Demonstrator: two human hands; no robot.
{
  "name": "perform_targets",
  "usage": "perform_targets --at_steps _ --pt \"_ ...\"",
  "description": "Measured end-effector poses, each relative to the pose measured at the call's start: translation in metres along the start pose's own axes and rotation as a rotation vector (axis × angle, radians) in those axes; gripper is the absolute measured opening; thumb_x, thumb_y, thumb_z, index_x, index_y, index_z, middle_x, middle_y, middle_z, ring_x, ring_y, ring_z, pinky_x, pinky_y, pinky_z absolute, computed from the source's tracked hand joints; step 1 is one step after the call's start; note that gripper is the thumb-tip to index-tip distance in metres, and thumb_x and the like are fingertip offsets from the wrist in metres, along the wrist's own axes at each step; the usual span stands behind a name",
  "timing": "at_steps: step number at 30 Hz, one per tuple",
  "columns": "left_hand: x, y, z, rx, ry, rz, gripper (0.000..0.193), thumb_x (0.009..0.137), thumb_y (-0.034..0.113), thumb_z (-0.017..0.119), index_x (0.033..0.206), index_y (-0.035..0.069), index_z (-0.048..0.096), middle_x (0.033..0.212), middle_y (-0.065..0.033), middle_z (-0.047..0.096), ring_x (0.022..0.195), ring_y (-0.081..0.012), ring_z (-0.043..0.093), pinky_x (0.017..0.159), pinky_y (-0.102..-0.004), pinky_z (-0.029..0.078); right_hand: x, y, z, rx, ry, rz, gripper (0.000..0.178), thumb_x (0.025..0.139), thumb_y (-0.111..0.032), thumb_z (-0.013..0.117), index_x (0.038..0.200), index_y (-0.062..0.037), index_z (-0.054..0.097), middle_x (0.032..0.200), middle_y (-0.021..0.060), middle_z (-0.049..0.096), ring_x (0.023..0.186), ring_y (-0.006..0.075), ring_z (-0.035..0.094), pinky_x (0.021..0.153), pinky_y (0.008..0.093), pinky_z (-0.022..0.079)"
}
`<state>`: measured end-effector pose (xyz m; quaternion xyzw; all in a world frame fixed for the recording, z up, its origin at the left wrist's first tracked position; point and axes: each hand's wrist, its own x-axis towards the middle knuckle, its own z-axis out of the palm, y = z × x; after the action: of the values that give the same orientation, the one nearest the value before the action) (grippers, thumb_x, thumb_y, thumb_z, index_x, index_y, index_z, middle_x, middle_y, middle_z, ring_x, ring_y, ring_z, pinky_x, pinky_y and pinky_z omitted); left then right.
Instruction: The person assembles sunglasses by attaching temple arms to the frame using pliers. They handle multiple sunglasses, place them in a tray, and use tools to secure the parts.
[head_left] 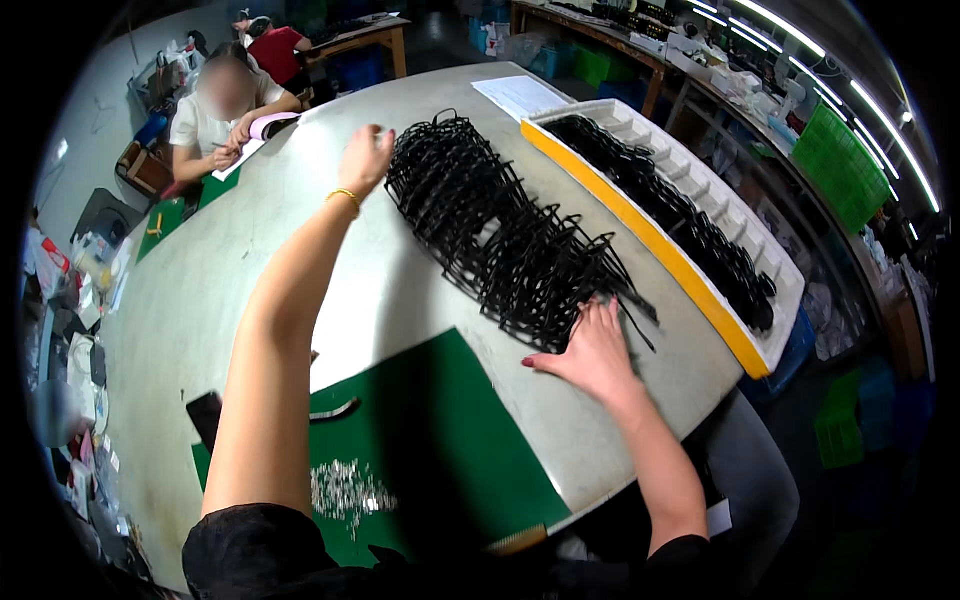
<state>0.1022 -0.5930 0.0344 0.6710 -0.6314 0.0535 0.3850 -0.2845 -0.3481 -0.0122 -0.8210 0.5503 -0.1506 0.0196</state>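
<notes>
A long heap of thin black looped straps (pixel 490 228) lies slantwise on the pale table (pixel 190 330). At its far left end is my left hand (pixel 368 158), a yellow bangle on the wrist. Its fingers are bent toward the straps and partly blurred, so I cannot tell whether they grip any. My right hand (pixel 598 352) is at the heap's near right end, thumb spread from the fingers and fingertips touching the straps. A few loose strap ends stick out beyond that hand.
A white divided tray (pixel 735 225) with a yellow side holds more black straps. Small silvery pieces (pixel 345 492) and a short curved strip (pixel 335 410) lie on a green mat (pixel 470 440). A dark phone-like object (pixel 204 415) sits beside my left forearm. Another person (pixel 222 110) sits across the table, writing.
</notes>
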Motion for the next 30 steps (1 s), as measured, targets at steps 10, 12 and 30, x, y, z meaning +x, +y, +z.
perform_targets --at_steps 10,12,30 --pt "0.074 -0.043 0.11 -0.771 -0.416 -0.37 0.099 0.083 0.066 0.058 0.147 -0.003 0.029 0.145 -0.02 0.042 0.133 -0.0304 0.042 0.109 -0.0359 0.033 0.005 -0.003 0.027 0.211 0.049 -0.002 0.089 0.07 -0.051 0.078 0.128 0.0057 0.043 0.124 0.0216 0.051 0.122 0.0372 0.044 0.112 0.0471 0.029" --pt "0.075 -0.035 0.097 -0.8 -0.761 -0.478 0.068 0.088 0.058 0.057 0.13 0.006 0.057 0.125 -0.0111 0.062 0.112 -0.0209 0.058 0.096 -0.0332 0.044 0.004 0.0 0.028 0.182 0.105 -0.032 0.088 0.07 -0.05 0.078 0.127 0.0058 0.043 0.12 0.0228 0.053 0.119 0.0386 0.046 0.11 0.0476 0.03" --pt "-0.189 0.077 -0.035 -0.899 -0.756 -0.345 0.053 0.094 0.044 0.056 0.132 0.008 0.05 0.123 -0.0091 0.058 0.108 -0.0196 0.056 0.092 -0.0348 0.045 -0.222 0.02 -0.085 0.649 -0.217 0.349 0.073 0.069 -0.038 0.081 0.123 0.0016 0.052 0.116 0.0178 0.063 0.106 0.0329 0.062 0.092 0.0373 0.049"
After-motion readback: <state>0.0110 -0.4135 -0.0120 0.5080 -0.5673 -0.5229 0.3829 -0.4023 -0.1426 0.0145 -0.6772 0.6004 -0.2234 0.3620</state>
